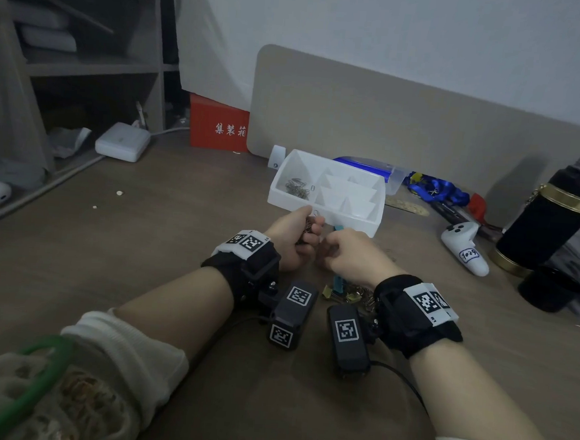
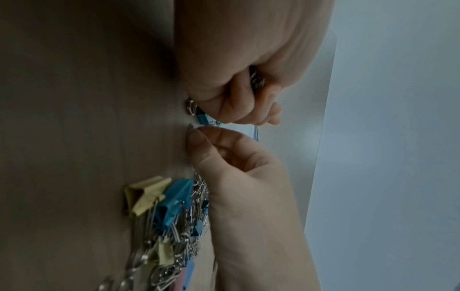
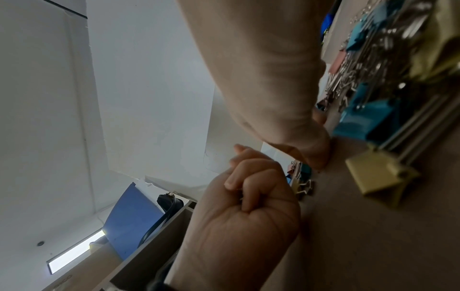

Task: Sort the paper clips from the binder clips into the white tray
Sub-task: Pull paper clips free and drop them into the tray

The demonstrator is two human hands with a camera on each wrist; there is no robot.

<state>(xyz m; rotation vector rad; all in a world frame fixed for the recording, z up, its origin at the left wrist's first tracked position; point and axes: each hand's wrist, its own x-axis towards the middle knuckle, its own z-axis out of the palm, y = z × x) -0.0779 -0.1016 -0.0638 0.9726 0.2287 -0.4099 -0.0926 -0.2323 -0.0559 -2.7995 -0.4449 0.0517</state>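
Both hands meet just before the white tray (image 1: 372, 222) toward the desk's (image 1: 140, 278) far edge, the left hand (image 1: 292, 235) fisted around a bunch of paper clips (image 2: 256, 79), the right hand (image 1: 351, 255) pinching fingertips (image 2: 196, 135) at the desktop, the mixed clip pile (image 2: 174, 226) beside its wrist.

Head view: high, facing forward and down across the brown wooden desk (image 1: 177, 246). Left and right wrist views: close, low at desk level, each facing the opposite hand. All three share the mixed heap of coloured clips (image 2: 174, 216).
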